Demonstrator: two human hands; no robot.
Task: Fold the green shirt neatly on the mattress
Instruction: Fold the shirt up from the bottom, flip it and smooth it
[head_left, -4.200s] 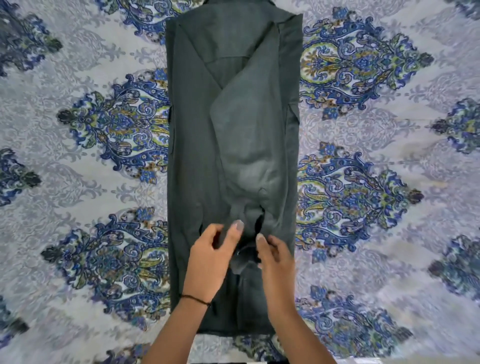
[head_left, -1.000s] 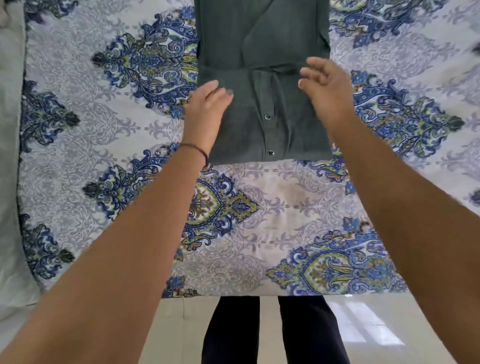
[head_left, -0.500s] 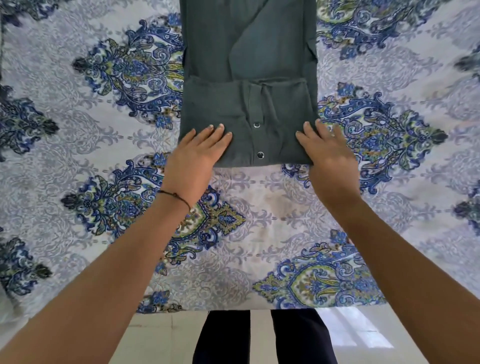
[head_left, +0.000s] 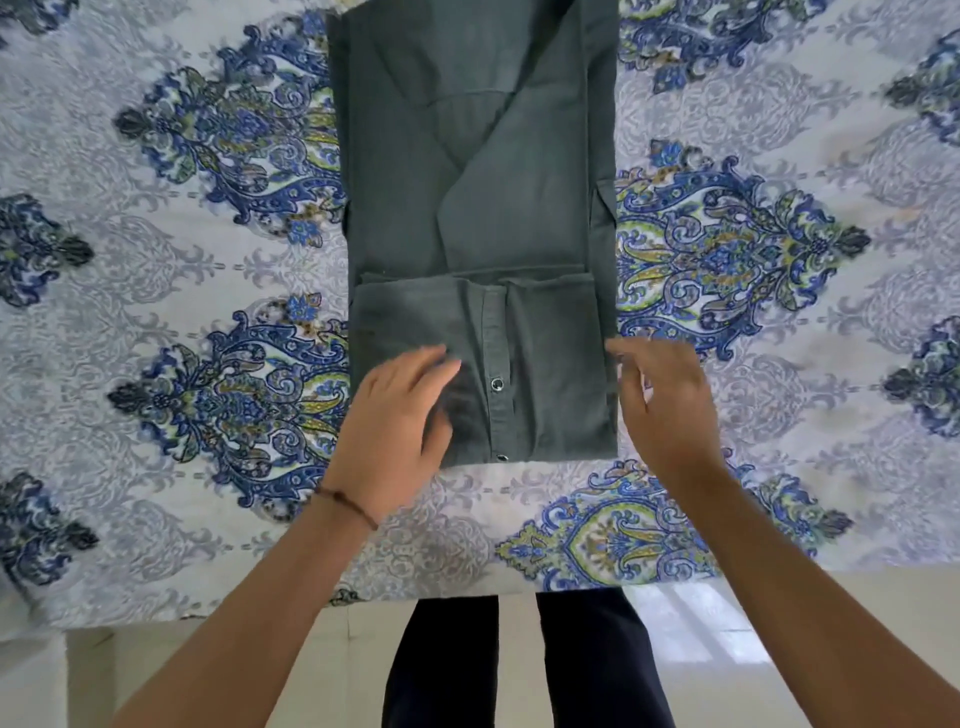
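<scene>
The left hand (head_left: 389, 431) has slid onto the green shirt (head_left: 478, 182), right hand (head_left: 670, 410) alongside.

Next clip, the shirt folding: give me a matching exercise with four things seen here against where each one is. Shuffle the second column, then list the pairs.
Things
1. left hand
2. right hand
3. wrist cord
4. snap button

Places
A. on the placket, in the folded-up flap of the green shirt
B. over the patterned sheet, at the shirt's right edge
C. round the left wrist
D. lying on the flap, left of the placket

Pairs: 1-D, 2-B, 3-C, 4-A
</scene>
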